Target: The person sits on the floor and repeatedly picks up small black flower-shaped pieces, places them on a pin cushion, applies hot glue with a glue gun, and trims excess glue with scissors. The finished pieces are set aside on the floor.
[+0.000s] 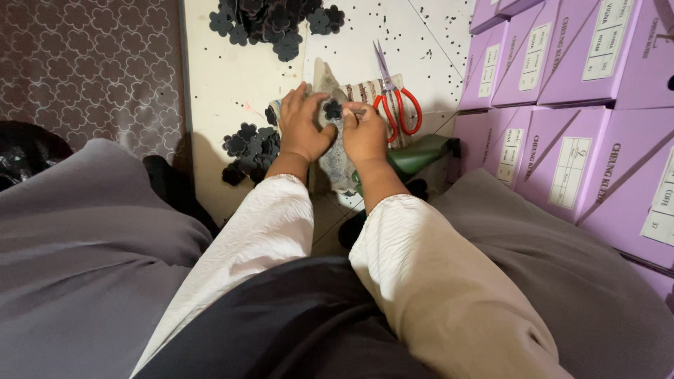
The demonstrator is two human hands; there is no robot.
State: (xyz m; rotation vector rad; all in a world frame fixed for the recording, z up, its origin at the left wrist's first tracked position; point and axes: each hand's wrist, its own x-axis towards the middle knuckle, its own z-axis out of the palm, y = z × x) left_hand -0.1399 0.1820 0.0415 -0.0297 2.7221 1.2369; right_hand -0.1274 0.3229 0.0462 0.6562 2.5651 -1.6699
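Observation:
My left hand point(302, 126) and my right hand point(364, 133) press together on a small black flower-shaped piece point(333, 109) over a grey, stained block point(337, 165) on the white tiled floor. Both hands pinch the piece from either side. A pile of the same black flower pieces point(249, 147) lies just left of my left hand. Red-handled scissors point(397, 98) lie shut right beside my right hand. A dark green bottle point(418, 154) lies on its side under my right wrist.
A bigger heap of black flower pieces point(277, 21) sits at the top of the floor. Stacked lilac boxes point(576, 91) with white labels wall in the right side. A patterned brown mat point(91, 70) covers the left. My grey-clad knees fill the foreground.

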